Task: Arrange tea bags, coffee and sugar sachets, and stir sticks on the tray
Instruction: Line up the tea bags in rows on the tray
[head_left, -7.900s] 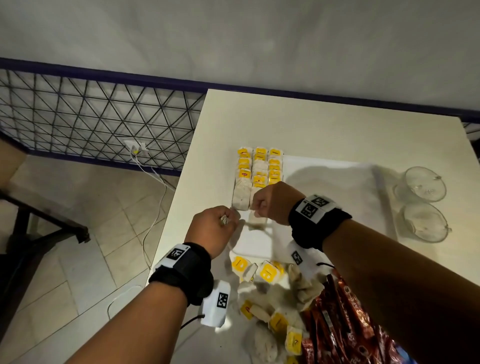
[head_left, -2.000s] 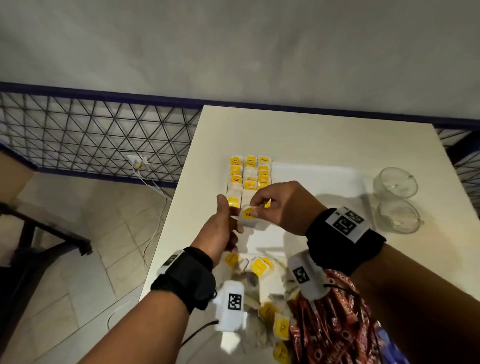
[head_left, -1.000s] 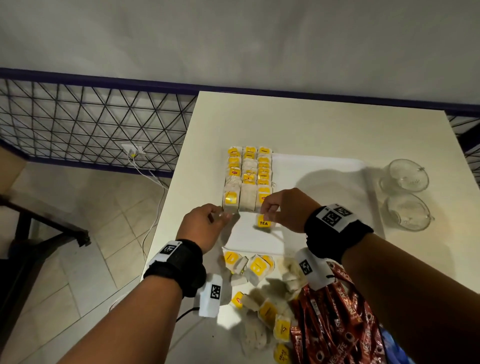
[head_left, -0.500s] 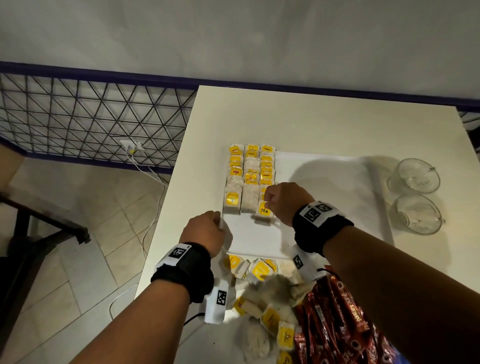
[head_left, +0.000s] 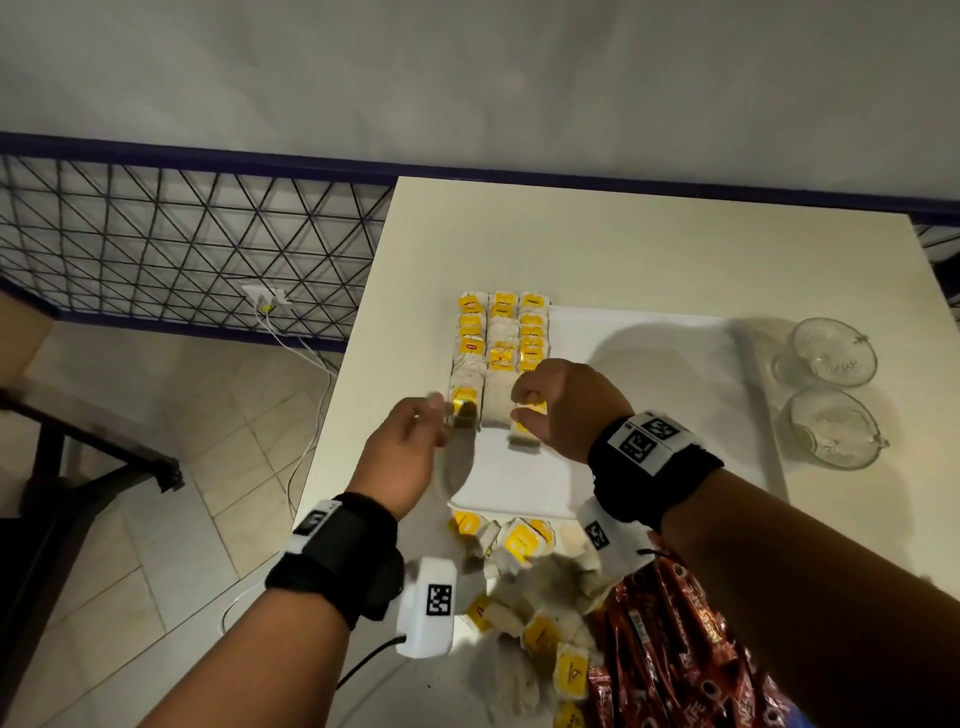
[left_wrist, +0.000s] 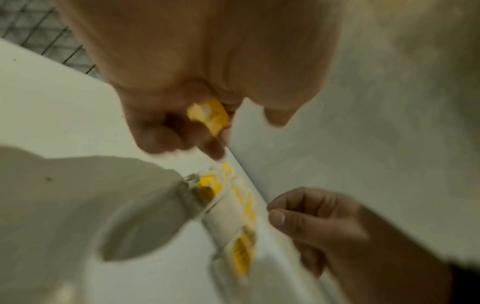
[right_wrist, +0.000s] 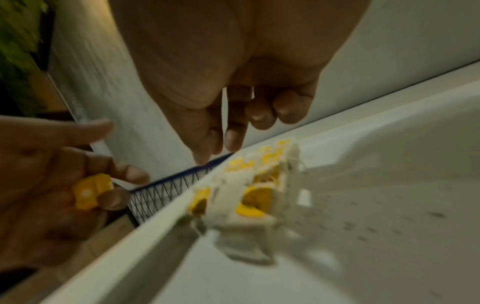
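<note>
Tea bags with yellow tags (head_left: 501, 348) lie in three columns on the left part of the white tray (head_left: 649, 405). My left hand (head_left: 434, 418) hovers at the tray's left edge. Its curled fingers grip a yellow tag (left_wrist: 209, 115), and a blurred tea bag (head_left: 460, 457) dangles below it. My right hand (head_left: 524, 397) is over the nearest bag of the right column (head_left: 525, 431). In the right wrist view its fingers (right_wrist: 231, 139) are curled, thumb near index, with nothing between them. Loose tea bags (head_left: 524, 582) and red coffee sachets (head_left: 665, 649) lie near me.
Two glass cups (head_left: 826, 353) (head_left: 831, 431) stand right of the tray. The table (head_left: 623, 249) ends just left of the tea bag columns, with tiled floor, a cable and a wire-grid fence (head_left: 182, 249) beyond. A wall runs behind the table.
My left hand has come up from beside the loose pile to the tray's left edge, with a tea bag hanging from it. My right hand has stayed over the right column's near bag.
</note>
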